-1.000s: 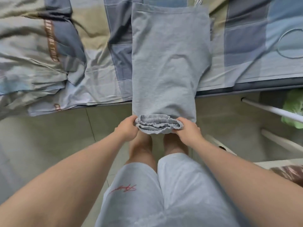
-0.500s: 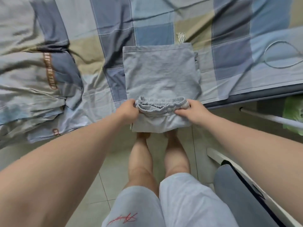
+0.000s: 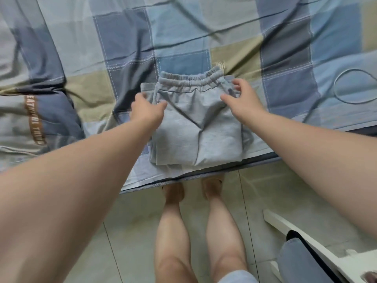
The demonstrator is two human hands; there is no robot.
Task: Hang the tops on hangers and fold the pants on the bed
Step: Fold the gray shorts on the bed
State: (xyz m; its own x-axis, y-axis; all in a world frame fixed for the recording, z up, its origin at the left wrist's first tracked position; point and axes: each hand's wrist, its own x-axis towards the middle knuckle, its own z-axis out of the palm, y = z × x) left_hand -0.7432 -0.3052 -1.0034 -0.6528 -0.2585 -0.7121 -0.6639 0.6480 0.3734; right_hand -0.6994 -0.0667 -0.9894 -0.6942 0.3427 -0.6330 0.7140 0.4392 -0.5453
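Pants (image 3: 195, 131) lie folded near bed (image 3: 285, 48) edge, soft, light, floppy, so I'd grip both side edges; left hand (image 3: 148, 111) and right hand (image 3: 242, 102) spread loosely over top corners.

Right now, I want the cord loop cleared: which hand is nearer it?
Right. The right hand is on the pants, left of the cord loop; the left hand farther left.
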